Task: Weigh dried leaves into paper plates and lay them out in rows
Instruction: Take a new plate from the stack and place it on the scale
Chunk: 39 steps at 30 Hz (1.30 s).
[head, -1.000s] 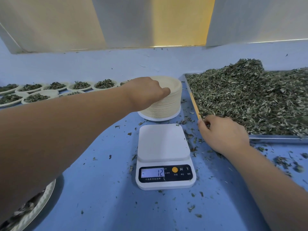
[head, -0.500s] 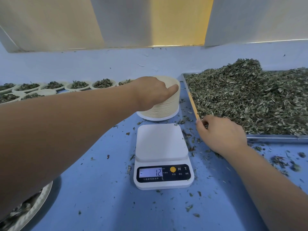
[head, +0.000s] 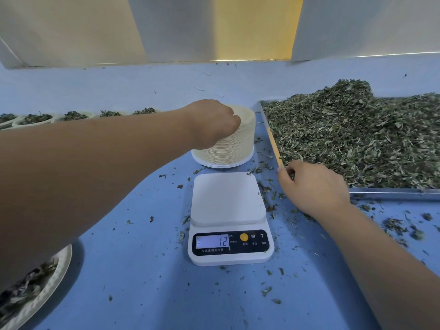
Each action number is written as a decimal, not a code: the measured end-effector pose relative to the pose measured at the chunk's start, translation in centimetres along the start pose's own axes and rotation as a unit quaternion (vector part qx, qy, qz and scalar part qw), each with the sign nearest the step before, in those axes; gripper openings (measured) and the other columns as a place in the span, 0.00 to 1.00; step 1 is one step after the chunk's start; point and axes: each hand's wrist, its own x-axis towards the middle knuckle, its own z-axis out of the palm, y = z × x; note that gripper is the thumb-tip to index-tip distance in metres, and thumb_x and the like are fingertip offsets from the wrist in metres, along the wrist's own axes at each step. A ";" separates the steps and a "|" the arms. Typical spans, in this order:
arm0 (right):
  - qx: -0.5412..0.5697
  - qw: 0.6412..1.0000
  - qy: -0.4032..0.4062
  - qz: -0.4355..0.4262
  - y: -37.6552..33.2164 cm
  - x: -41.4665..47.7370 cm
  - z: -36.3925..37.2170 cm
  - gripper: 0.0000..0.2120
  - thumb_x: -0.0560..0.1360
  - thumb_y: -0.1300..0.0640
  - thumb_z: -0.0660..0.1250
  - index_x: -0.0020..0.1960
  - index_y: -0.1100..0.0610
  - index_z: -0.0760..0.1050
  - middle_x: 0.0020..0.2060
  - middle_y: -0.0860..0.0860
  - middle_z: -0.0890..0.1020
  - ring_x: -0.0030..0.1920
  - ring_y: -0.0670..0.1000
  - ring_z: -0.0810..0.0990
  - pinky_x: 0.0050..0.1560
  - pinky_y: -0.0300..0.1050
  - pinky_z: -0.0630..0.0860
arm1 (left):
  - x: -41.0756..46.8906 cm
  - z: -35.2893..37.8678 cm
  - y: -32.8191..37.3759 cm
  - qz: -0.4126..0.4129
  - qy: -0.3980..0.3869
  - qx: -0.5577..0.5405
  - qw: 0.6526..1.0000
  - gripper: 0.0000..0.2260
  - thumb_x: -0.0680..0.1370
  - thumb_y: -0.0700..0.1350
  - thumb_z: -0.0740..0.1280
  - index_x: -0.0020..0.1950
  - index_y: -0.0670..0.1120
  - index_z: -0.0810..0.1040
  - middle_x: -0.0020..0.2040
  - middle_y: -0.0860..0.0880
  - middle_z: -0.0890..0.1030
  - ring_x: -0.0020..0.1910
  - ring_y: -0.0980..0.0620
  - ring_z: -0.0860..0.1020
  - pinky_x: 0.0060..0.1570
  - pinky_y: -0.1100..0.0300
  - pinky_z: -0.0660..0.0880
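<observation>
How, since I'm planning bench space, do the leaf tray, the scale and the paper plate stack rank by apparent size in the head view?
1. leaf tray, largest by far, cut off at the right.
2. scale.
3. paper plate stack, partly hidden by the left hand; it sits farther back, so its rank against the scale is unsure.

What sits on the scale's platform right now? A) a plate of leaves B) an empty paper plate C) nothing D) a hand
C: the platform of the scale is bare and white, while the left hand is at the plate stack behind it.
</observation>
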 end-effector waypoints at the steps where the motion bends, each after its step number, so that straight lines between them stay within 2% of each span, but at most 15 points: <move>1: 0.000 1.000 0.001 -0.001 0.0 0.0 0.0 0.20 0.81 0.38 0.53 0.43 0.50 0.74 0.28 0.48 0.77 0.28 0.51 0.75 0.29 0.39 0.67 | 0.0 -0.1 0.1 -0.006 0.000 0.002 1.000 0.09 0.78 0.34 0.62 0.57 0.41 0.70 0.36 0.49 0.61 0.30 0.51 0.60 0.27 0.57 0.53; 4: 0.002 1.000 0.004 -0.002 0.0 0.0 0.1 0.20 0.81 0.38 0.53 0.43 0.50 0.74 0.28 0.48 0.77 0.27 0.51 0.75 0.29 0.39 0.67 | 0.1 -0.4 0.4 -0.048 0.009 -0.022 0.999 0.13 0.75 0.32 0.64 0.57 0.42 0.67 0.36 0.48 0.61 0.30 0.50 0.62 0.26 0.56 0.55; 8: 0.000 1.000 0.005 -0.001 0.0 0.0 0.1 0.20 0.81 0.38 0.53 0.43 0.50 0.74 0.29 0.48 0.77 0.28 0.51 0.75 0.30 0.40 0.68 | -0.3 -0.2 0.3 -0.119 0.027 -0.073 0.990 0.17 0.72 0.31 0.64 0.51 0.44 0.58 0.36 0.47 0.63 0.30 0.49 0.63 0.26 0.56 0.57; 13: 0.003 1.000 0.005 -0.001 0.0 0.0 0.1 0.20 0.81 0.38 0.53 0.43 0.49 0.74 0.29 0.48 0.77 0.29 0.51 0.75 0.30 0.41 0.68 | -1.1 0.6 0.0 -0.154 0.055 -0.095 0.982 0.13 0.74 0.33 0.62 0.50 0.44 0.59 0.35 0.47 0.63 0.30 0.49 0.61 0.27 0.57 0.55; 17: -0.001 1.000 0.004 -0.001 0.0 0.0 0.1 0.20 0.81 0.38 0.53 0.43 0.49 0.73 0.29 0.48 0.77 0.29 0.51 0.75 0.30 0.40 0.67 | -1.2 0.8 -0.2 -0.172 0.064 -0.136 0.974 0.07 0.79 0.41 0.61 0.49 0.44 0.62 0.35 0.48 0.64 0.30 0.49 0.63 0.29 0.57 0.57; 20: -0.001 1.000 0.003 -0.001 0.0 0.0 0.1 0.19 0.81 0.38 0.53 0.43 0.49 0.73 0.29 0.48 0.77 0.29 0.51 0.74 0.30 0.40 0.65 | -1.3 1.0 0.1 -0.149 0.057 -0.153 0.975 0.05 0.80 0.46 0.59 0.49 0.44 0.66 0.36 0.49 0.65 0.34 0.46 0.68 0.31 0.57 0.58; 23: -0.001 1.000 0.005 0.001 0.0 0.0 0.1 0.19 0.81 0.38 0.53 0.42 0.49 0.73 0.28 0.48 0.76 0.28 0.50 0.74 0.29 0.39 0.64 | -1.2 0.7 0.2 -0.133 0.038 -0.188 0.972 0.10 0.80 0.48 0.58 0.51 0.44 0.76 0.40 0.48 0.74 0.42 0.43 0.75 0.36 0.56 0.66; 26: 0.001 1.000 0.002 0.003 -0.1 0.0 0.1 0.19 0.81 0.38 0.53 0.42 0.49 0.73 0.28 0.47 0.76 0.28 0.50 0.74 0.29 0.39 0.64 | -1.1 0.0 0.0 -0.149 0.017 -0.251 0.956 0.13 0.82 0.49 0.59 0.52 0.47 0.83 0.43 0.47 0.80 0.43 0.45 0.78 0.36 0.56 0.69; 27: 0.002 1.000 0.002 0.004 -0.1 0.0 0.1 0.19 0.81 0.38 0.53 0.42 0.49 0.73 0.28 0.47 0.76 0.28 0.50 0.74 0.29 0.39 0.65 | -1.0 -0.2 -0.1 -0.156 0.011 -0.274 0.949 0.13 0.82 0.49 0.60 0.52 0.48 0.84 0.45 0.47 0.81 0.45 0.45 0.78 0.38 0.55 0.73; 29: 0.001 1.000 0.001 0.004 -0.1 0.0 0.0 0.19 0.81 0.38 0.53 0.42 0.49 0.73 0.28 0.48 0.76 0.28 0.51 0.75 0.29 0.39 0.66 | -0.9 -0.3 -0.4 -0.167 -0.003 -0.331 0.929 0.12 0.82 0.49 0.63 0.55 0.48 0.85 0.50 0.48 0.85 0.52 0.45 0.80 0.51 0.49 0.79; 31: -0.001 1.000 0.000 0.003 -0.1 0.0 0.0 0.19 0.81 0.38 0.53 0.42 0.49 0.73 0.28 0.47 0.76 0.28 0.51 0.75 0.29 0.39 0.66 | -0.6 -0.3 -0.7 -0.179 -0.011 -0.376 0.909 0.11 0.82 0.49 0.66 0.57 0.48 0.86 0.54 0.51 0.85 0.55 0.47 0.80 0.58 0.49 0.78; 33: -0.001 1.000 0.002 0.002 -0.1 0.0 0.0 0.19 0.82 0.38 0.53 0.43 0.49 0.74 0.28 0.47 0.76 0.27 0.51 0.75 0.29 0.39 0.66 | -0.3 -0.1 -0.9 -0.189 -0.011 -0.402 0.896 0.10 0.82 0.49 0.68 0.58 0.48 0.86 0.54 0.52 0.85 0.52 0.50 0.79 0.54 0.54 0.76; 36: -0.003 1.000 0.006 0.001 -0.1 0.0 0.1 0.19 0.82 0.39 0.53 0.43 0.49 0.74 0.28 0.47 0.76 0.27 0.50 0.74 0.29 0.39 0.64 | 0.2 0.0 -1.2 -0.207 -0.004 -0.432 0.878 0.09 0.80 0.48 0.71 0.56 0.48 0.87 0.47 0.55 0.83 0.43 0.55 0.76 0.45 0.59 0.71; 39: -0.001 1.000 0.012 0.003 -0.1 -0.1 0.1 0.19 0.81 0.39 0.54 0.42 0.49 0.74 0.28 0.47 0.76 0.27 0.50 0.73 0.29 0.39 0.62 | 0.3 -0.4 -1.4 -0.199 -0.016 -0.401 0.894 0.09 0.80 0.50 0.71 0.54 0.48 0.88 0.47 0.53 0.85 0.45 0.53 0.76 0.43 0.58 0.70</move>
